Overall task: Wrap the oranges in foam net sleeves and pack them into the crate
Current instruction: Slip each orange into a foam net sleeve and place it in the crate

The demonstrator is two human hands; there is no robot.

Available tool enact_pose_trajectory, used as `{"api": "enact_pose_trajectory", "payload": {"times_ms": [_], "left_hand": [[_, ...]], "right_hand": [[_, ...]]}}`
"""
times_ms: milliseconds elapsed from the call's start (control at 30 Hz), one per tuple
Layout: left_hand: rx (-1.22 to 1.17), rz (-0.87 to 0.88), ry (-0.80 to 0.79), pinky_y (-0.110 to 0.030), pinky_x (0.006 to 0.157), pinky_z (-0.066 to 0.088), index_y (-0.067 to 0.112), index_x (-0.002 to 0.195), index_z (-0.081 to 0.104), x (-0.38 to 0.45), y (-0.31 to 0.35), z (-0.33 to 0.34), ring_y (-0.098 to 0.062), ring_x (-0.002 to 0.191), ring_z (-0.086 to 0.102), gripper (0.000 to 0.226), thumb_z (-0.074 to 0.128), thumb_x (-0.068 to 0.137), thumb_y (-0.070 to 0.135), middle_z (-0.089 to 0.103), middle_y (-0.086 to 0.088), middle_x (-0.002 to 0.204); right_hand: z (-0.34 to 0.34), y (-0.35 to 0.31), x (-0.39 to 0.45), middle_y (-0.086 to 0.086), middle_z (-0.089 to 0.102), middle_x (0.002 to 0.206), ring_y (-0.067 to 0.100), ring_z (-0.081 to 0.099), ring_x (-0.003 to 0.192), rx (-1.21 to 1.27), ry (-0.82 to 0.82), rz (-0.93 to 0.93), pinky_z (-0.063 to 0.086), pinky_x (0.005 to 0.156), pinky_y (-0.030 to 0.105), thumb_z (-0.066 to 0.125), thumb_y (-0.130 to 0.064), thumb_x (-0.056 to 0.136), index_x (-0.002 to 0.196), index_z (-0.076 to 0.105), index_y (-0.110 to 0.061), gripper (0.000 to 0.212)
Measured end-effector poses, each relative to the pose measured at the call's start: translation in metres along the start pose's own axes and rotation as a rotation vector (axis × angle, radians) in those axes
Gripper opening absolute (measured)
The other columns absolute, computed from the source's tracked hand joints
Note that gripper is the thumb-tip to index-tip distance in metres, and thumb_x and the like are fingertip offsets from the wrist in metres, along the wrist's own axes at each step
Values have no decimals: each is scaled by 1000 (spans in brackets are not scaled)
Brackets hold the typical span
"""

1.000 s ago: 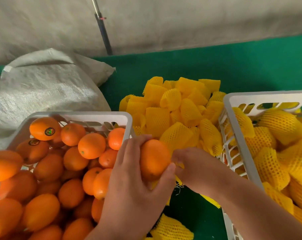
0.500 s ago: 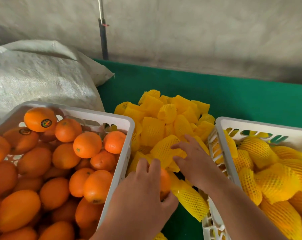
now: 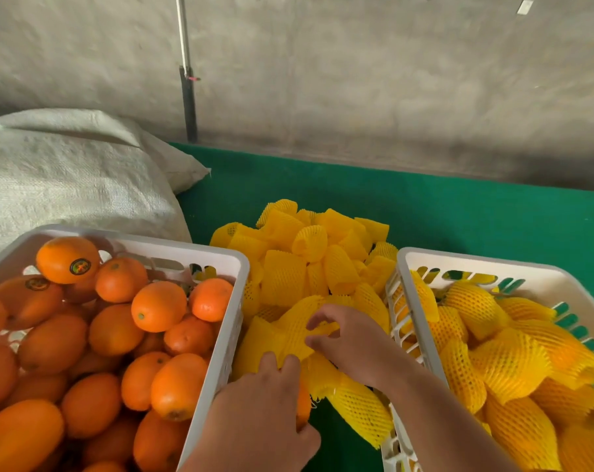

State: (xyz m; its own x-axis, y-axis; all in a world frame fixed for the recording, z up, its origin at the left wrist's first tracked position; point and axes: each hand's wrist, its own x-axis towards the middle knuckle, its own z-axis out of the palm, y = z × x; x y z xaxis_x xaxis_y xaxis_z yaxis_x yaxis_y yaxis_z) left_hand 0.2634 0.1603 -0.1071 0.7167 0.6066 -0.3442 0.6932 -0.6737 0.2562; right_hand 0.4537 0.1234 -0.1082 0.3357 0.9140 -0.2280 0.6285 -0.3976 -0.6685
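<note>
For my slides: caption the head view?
Left hand holds an orange; right hand pinches a foam sleeve between two crates.

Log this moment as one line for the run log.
left hand: holds orange | right hand: pinches foam sleeve | stage: pre-wrap

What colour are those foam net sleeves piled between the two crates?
Bright yellow with a mesh pattern: foam net sleeves, clearest in the head view.

Left hand [image 3: 254,413] round orange [image 3: 303,405], right hand [image 3: 348,338] pinching foam sleeve [image 3: 299,327].
</note>
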Motion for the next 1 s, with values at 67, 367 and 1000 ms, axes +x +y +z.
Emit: {"api": "enact_pose_trajectory", "payload": {"times_ms": [67,367,1000], "left_hand": [[47,2,-75,-28,73,42,36,129,28,2,-2,3,-13,89,46,63,51,80,68,29,6,105],[98,5,-165,-34,83,46,30,137,30,9,-4,3,-19,102,52,68,59,85,65,32,1,122],[105,134,-91,-29,69,44,28,144,24,9,5,-7,-19,85,57,72,63,91,59,-19,17,166]], "right_hand": [[2,1,-2,-27,58,107,-4,60,95,-9,-2,-5,41,67,15,69,-52,94,108,66,-44,16],[-3,-3,-9,-17,66,101,2,63,88,19,161,-47,51,67,20,73,-48,92,102,60,-39,19],[8,-9,-15,5,59,74,20,51,65,9,48,-148,39,55,36,53,-30,104,81,68,-16,30]]}}
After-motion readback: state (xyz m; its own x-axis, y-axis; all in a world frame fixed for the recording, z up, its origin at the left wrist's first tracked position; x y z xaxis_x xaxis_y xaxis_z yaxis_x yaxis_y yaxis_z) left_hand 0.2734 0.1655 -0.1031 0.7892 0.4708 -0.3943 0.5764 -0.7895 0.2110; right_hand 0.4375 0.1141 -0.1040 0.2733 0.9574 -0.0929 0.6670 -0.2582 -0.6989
